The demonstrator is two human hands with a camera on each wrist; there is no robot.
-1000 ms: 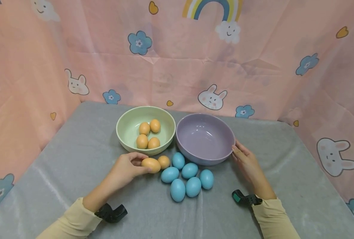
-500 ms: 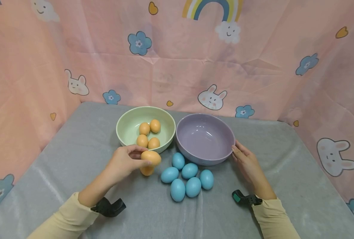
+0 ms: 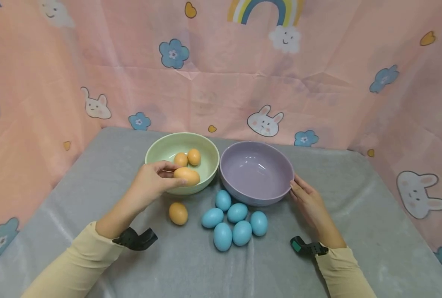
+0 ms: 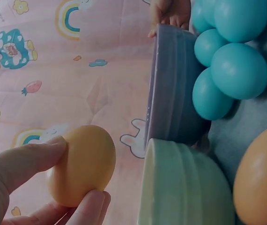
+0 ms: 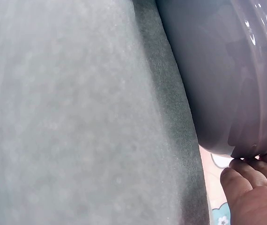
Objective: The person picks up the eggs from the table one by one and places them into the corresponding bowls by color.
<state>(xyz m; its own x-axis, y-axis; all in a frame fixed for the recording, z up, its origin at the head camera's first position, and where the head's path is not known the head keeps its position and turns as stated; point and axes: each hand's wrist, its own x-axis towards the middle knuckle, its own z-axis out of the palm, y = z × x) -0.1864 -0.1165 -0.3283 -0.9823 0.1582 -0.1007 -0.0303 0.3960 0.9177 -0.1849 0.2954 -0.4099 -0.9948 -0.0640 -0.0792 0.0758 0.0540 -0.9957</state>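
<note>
My left hand (image 3: pixel 150 182) pinches a yellow-orange egg (image 3: pixel 187 176) between thumb and fingers. It is above the near rim of the light green bowl (image 3: pixel 154 154); in the left wrist view the pinched egg (image 4: pixel 84 164) is off to the side of the bowl's rim. Inside that bowl two orange eggs (image 3: pixel 194 157) show, while the held egg hides the near part. My right hand (image 3: pixel 310 203) rests its fingertips against the outer right side of the purple bowl (image 3: pixel 256 171), which holds nothing. Another orange egg (image 3: pixel 178 213) lies on the cloth below the left hand.
Several blue eggs (image 3: pixel 242 233) lie clustered on the grey cloth (image 3: pixel 273 269) before the purple bowl. Both bowls stand side by side near the back. A pink patterned curtain (image 3: pixel 221 91) encloses the back and sides.
My left hand has lifted its egg up and back to the green bowl. The other loose orange egg has shifted left and nearer, away from the blue ones. My right hand stays put.
</note>
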